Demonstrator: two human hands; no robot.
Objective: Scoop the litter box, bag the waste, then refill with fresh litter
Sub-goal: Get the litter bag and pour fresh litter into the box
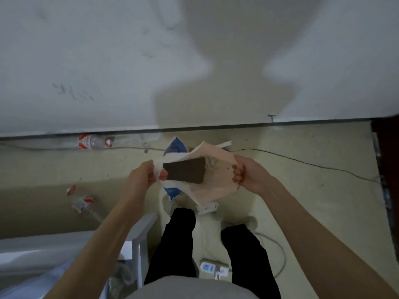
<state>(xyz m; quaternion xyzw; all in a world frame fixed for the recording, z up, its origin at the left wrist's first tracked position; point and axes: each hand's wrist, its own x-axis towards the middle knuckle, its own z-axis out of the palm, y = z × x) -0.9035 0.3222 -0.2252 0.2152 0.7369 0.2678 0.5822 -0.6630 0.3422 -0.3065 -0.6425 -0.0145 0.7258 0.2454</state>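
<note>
Standing at a white wall (108,61), the person holds a pale plastic bag (218,169) stretched open at waist height above the floor (302,201). Left hand (143,175) pinches the bag's left rim, fingers curled on it; right hand (248,173) grips the right rim likewise. A dark rectangular object (185,171) shows in the bag's mouth. A blue-and-white package (174,147) lies below the bag. A plastic bottle (92,142) rests along the wall; a power strip (212,267) lies between the feet.

Bag (212,182) hanging between left hand (141,176) and right hand (248,174), above floor (302,201); bottle (92,142) lying by wall (108,61), far left; power strip (212,267) lying between legs.
</note>
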